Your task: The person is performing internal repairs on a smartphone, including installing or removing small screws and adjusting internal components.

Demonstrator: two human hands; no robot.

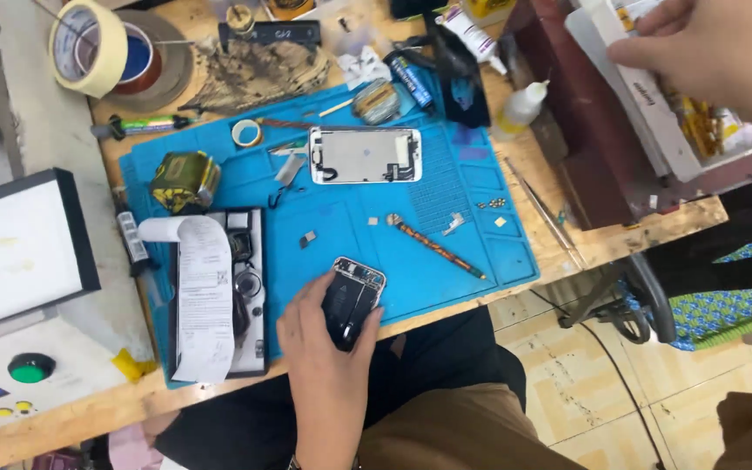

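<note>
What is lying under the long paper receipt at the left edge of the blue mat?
Under the paper receipt lies a dark tray holding phone parts; its right strip shows round dark pieces. The receipt covers the rest, so that part stays unseen. The left hand holds an opened phone nearby.

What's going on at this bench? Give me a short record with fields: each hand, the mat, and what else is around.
left hand: left hand grips an opened phone body at the mat's near edge
right hand: right hand reaches to a white box in a dark red drawer
mat: blue work mat holding a phone screen panel face down, a screwdriver, a paper receipt
around: masking tape roll, white glue bottle, wooden bench
</note>
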